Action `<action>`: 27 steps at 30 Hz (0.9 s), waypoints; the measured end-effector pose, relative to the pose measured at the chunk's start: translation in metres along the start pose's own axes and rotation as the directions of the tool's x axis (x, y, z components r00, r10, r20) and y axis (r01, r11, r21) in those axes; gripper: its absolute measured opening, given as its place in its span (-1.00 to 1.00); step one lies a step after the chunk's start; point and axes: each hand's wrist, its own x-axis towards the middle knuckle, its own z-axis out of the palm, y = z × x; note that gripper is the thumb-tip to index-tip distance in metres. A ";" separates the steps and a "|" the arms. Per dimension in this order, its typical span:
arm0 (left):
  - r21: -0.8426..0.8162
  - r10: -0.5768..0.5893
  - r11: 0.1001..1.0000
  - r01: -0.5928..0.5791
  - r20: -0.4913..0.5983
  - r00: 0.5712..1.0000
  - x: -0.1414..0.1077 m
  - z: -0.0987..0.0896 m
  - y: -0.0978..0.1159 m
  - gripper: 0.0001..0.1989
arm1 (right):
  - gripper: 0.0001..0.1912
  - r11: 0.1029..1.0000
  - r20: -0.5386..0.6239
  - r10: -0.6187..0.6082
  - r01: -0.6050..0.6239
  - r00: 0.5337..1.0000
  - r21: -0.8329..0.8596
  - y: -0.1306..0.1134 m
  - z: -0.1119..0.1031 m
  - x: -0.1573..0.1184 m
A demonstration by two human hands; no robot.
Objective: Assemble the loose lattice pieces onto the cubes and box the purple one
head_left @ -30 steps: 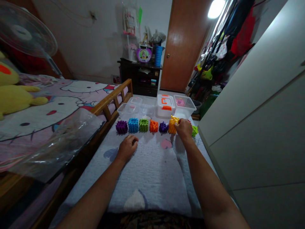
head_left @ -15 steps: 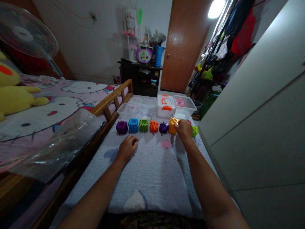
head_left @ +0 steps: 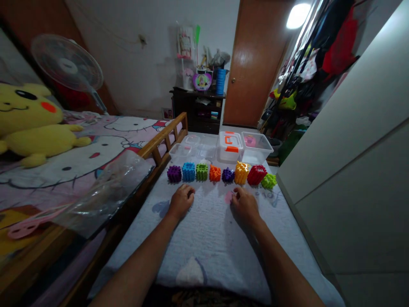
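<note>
**Eight chunky blocks, both our hands empty**

We've got a row of eight chunky plastic blocks (head_left: 215, 173) running left to right across a grey quilted blanket (head_left: 207, 243), just beyond our left hand (head_left: 181, 201) and right hand (head_left: 245, 208). Both hands rest on the blanket, fingers loosely together, holding nothing.

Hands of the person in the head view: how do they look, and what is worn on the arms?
The left hand and right hand are bare, without gloves. The left forearm and right forearm are bare too: no sleeves, watch or bracelet. Dark patterned clothing shows at the bottom edge.
</note>
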 end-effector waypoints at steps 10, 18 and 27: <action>0.078 -0.034 0.997 0.027 0.100 0.994 0.003 -0.006 0.013 -0.85 | -0.78 0.993 0.033 -0.067 0.070 0.997 -0.095 0.004 0.022 -0.011; 0.193 0.116 0.977 -0.095 -0.096 0.989 0.076 -0.072 0.023 -0.73 | -0.81 0.991 0.029 -0.077 0.080 0.997 -0.103 0.008 0.027 -0.010; 0.472 -0.054 0.882 0.021 0.057 0.997 0.160 -0.089 -0.013 -0.62 | -0.79 0.992 0.036 -0.066 0.069 0.997 -0.107 0.007 0.026 -0.009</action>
